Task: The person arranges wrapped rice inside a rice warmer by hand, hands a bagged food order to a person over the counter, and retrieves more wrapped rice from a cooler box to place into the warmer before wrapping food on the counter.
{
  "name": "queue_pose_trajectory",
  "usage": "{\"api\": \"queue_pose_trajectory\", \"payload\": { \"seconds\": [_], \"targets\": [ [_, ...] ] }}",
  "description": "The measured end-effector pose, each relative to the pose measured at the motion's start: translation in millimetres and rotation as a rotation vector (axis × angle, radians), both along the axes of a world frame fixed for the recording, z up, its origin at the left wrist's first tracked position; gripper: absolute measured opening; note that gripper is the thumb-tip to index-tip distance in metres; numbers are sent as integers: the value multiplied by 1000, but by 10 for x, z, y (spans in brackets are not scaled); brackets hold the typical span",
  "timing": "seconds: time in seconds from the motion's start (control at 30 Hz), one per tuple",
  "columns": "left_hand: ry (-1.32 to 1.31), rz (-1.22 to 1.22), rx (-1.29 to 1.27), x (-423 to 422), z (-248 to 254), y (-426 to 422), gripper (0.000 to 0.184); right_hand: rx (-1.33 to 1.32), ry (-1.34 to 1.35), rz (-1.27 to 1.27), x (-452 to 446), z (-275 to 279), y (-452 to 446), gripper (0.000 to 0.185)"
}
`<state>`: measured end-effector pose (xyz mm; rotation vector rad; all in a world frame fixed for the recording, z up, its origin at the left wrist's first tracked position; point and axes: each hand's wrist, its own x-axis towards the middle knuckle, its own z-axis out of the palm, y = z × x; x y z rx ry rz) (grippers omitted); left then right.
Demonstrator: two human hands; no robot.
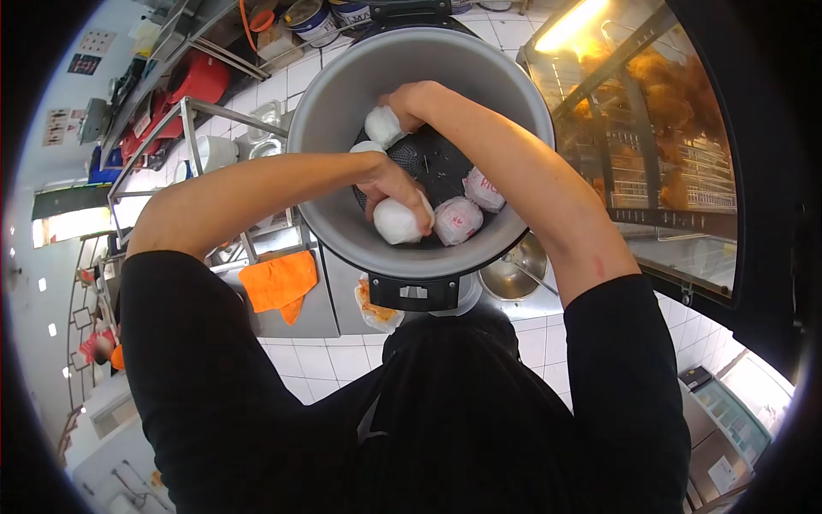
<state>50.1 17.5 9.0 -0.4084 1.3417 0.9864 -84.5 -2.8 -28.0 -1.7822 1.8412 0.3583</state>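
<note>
the nearer white bundle (399,221) is inside the big grey pot (336,96), low at the side close to the person's body, and the left hand (390,182) is clamped on it from above, with fingers spread around the wrapping. the right hand (413,104) is at the farther white bundle (383,126), touching it; its fingertips are mostly hidden, so i cannot tell if it grips firmly.

from my distant seat, i judge that the step in hand is handling and arranging the bundles within the pot. the next move calls for level support and a gentle opening of the fingers, because the paper may loosen.

about the pose, i see both elbows wide, forearms coming over the rim. the left arm reaches inward nearly flat, while the right arm slopes across to the far side, its hand bent down.

around them, a partly hidden white bundle (366,147) and two red-printed bundles (459,220) rest in the pot. outside, i notice an orange cloth (278,284) on the metal bench (347,283), a metal bowl (516,272), and a lit glass cabinet (634,128) at right.
</note>
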Motion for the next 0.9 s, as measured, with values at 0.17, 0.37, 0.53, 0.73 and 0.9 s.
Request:
{"api": "queue_pose_trajectory", "payload": {
  "seconds": [0.17,0.37,0.53,0.73,0.9],
  "targets": [
    [-90,-187,90,-181,-66,-15,98,-3,9,21,-26,51,-37,89],
    [-33,-69,24,-58,7,-6,104,-1,52,-34,-18,-9,-61,84],
    [2,141,37,67,171,-44,100,-85,23,-13,-51,-68,-87,84],
    [64,203,-211,144,364,88,87,-116,84,-60,18,-126,52,76],
    [201,64,-306,166,367,156,83,437,404,2,301,22,13,59]
  ]
}}
